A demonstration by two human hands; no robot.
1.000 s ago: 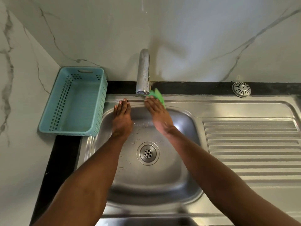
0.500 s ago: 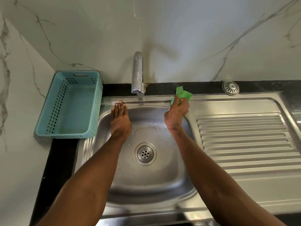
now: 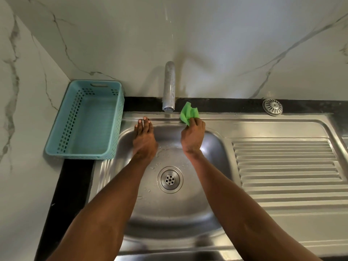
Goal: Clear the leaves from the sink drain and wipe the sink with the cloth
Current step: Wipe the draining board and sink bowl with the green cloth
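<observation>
While bunched at the sink's (image 3: 263, 127) back rim just right of the tap (image 3: 169, 87), green cloth (image 3: 188, 114) pinched tight in right grip (image 3: 193, 137); left grip (image 3: 144, 140) flat, seemingly empty. Drain (image 3: 170, 179) leaf-free.

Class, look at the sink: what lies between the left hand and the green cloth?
In the head view, the faucet spout hangs between the left hand and the green cloth, above the bare steel rim.

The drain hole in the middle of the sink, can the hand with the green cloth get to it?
Probably yes. The right hand grips the green cloth at the sink's back rim, and the drain lies bare just below it, with nothing between them.
</observation>
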